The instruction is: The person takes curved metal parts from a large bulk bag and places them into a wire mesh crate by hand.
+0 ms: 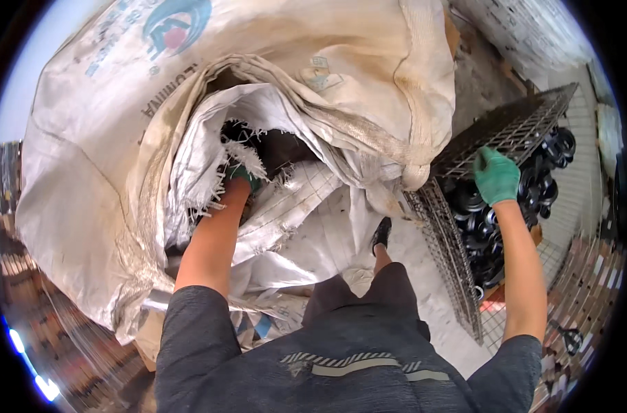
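A big white woven bulk bag (86,206) fills the left and upper part of the head view, with a torn, frayed opening in its side. Through that opening goes my left arm. My left hand (250,179), in a green glove, is mostly covered by a ragged white flap (246,158), so its fingers and anything in them are hidden. To the right stands a wire mesh basket (451,258) filled with shiny black ring-shaped parts (468,198). My right hand (497,177), also green-gloved, is closed on the edge of the basket's raised mesh panel (527,120).
Dark contents (286,151) show inside the bag's opening. My foot in a black shoe (381,234) stands on the pale floor between bag and basket. Stacked brown material (65,330) lies at the lower left, and stacked strips (585,296) at the right. Another white bag (534,34) stands behind the basket.
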`<state>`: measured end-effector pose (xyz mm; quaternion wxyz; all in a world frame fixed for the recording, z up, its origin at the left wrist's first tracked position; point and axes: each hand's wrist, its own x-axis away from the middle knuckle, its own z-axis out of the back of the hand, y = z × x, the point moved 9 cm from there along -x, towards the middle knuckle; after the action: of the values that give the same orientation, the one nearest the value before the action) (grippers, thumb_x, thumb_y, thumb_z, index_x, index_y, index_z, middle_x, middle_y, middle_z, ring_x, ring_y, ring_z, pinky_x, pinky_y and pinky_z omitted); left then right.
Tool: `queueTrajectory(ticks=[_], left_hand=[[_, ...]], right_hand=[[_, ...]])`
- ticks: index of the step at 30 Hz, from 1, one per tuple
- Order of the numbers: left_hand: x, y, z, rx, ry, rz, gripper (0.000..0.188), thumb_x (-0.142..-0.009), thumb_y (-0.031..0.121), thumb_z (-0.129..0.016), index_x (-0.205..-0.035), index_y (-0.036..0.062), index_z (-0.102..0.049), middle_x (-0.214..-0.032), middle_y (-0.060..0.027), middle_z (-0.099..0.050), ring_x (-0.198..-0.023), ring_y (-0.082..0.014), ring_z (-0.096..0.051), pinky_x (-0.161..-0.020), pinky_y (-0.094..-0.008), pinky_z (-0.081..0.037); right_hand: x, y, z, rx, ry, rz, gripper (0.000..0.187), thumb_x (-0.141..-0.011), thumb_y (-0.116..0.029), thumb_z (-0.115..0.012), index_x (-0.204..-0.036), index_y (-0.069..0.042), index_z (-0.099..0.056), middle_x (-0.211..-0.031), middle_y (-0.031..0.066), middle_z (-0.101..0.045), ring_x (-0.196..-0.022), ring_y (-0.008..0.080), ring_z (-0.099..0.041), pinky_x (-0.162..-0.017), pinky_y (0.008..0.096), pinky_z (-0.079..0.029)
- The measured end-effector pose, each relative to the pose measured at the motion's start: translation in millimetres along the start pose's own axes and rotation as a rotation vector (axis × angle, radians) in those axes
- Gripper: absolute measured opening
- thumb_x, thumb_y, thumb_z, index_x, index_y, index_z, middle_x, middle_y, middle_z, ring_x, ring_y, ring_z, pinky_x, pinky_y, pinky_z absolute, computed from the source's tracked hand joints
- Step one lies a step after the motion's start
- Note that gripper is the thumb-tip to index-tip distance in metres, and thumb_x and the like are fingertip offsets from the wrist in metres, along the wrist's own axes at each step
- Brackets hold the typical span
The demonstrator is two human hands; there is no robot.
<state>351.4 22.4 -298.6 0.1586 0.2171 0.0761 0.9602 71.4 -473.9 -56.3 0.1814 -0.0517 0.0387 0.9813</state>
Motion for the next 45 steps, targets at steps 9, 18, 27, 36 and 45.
queueTrajectory(ticks=[9, 18, 27, 36, 45], left_hand=[[38, 41, 24, -0.703, -0.198, -0.193, 0.066, -0.086, 0.043, -0.066, -0.137, 0.004, -0.051, -0.139, -0.0165, -0.054, -0.126, -0.032, -0.052, -0.107, -0.0395, -0.04], [240, 56, 135, 1.049, 0.205, 0.119, 0.06, -0.094, 0.048, -0.059, -0.126, -0.0028, -0.059, -0.11, -0.0076, -0.065, -0.096, -0.0138, -0.059, -0.082, -0.0296, -0.048], [335, 258, 160, 1.881, -0.146, -0.26, 0.062, -0.101, 0.052, -0.033, -0.133, 0.0027, -0.054, -0.127, -0.0153, -0.062, -0.119, -0.0291, -0.057, -0.107, -0.045, -0.044], [289, 384, -14, 1.137, -0.503, -0.079, 0.062, -0.096, 0.052, -0.053, -0.135, 0.0038, -0.051, -0.129, -0.0121, -0.06, -0.121, -0.0242, -0.057, -0.098, -0.0434, -0.046], [296, 197, 28, 0.976, -0.089, 0.043, 0.032, -0.098, 0.026, -0.057, -0.117, 0.0021, -0.064, -0.108, -0.0069, -0.068, -0.097, -0.0139, -0.061, -0.082, -0.0276, -0.048]], right_hand=[[-3, 8, -12, 0.0, -0.094, -0.05, 0.015, -0.086, -0.024, -0.06, -0.083, -0.009, -0.063, -0.082, 0.0119, -0.066, -0.08, 0.0331, -0.065, -0.071, 0.0454, -0.052], [8, 20, 9, -0.217, -0.049, -0.065, 0.025, -0.083, -0.032, -0.058, -0.082, -0.01, -0.071, -0.083, 0.0151, -0.069, -0.08, 0.0343, -0.068, -0.072, 0.0473, -0.053], [125, -79, 41, -1.433, -0.354, 0.287, 0.073, -0.084, -0.036, -0.072, -0.143, -0.005, -0.043, -0.127, 0.0155, -0.061, -0.112, 0.0307, -0.062, -0.096, 0.0396, -0.049], [322, 42, -79, -2.553, -0.25, -1.182, 0.04, -0.076, -0.011, -0.051, -0.114, -0.002, -0.062, -0.097, 0.013, -0.069, -0.08, 0.0275, -0.068, -0.06, 0.0359, -0.057], [212, 360, -126, -2.136, 0.512, -1.229, 0.026, -0.092, -0.03, -0.058, -0.109, -0.011, -0.062, -0.11, 0.0099, -0.065, -0.094, 0.0247, -0.062, -0.081, 0.0352, -0.052]])
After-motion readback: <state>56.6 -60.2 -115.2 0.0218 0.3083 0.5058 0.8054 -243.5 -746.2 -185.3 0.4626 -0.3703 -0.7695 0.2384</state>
